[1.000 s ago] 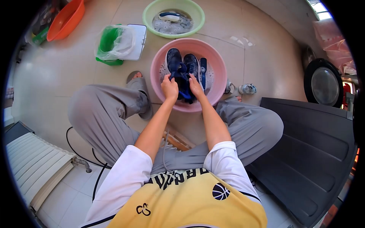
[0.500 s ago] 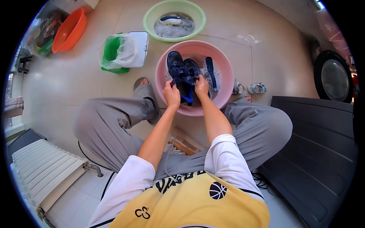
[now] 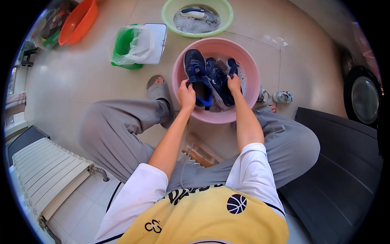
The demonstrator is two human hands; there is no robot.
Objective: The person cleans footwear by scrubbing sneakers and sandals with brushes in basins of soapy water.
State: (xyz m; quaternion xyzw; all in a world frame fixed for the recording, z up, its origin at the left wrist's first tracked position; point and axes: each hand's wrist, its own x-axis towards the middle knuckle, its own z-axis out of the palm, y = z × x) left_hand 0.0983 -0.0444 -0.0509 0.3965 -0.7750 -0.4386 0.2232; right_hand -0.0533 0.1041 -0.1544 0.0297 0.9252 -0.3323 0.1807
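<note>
A pink basin point(image 3: 252, 77) with sudsy water stands between my feet. Inside it are two dark navy shoes. My left hand point(image 3: 187, 96) is closed on the collar of the left shoe point(image 3: 195, 65), whose toe points away from me and whose blue-lined opening faces up. The other shoe point(image 3: 218, 81) lies beside it to the right. At the right side of the basin, my right hand point(image 3: 234, 84) is closed round a dark blue brush point(image 3: 232, 65). The brush's bristles are hidden from me.
Beyond the pink basin stands a light green basin point(image 3: 228, 20) of grey water with a blue-and-white brush point(image 3: 193, 13). A green bin point(image 3: 122, 42) with a clear liner is at left, an orange basin point(image 3: 79, 24) farther off. A dark panel point(image 3: 333, 162) flanks my right knee.
My right hand has let go of the shoe collar, moved right and taken hold of the brush lying in the basin. My left hand still holds the left shoe.
</note>
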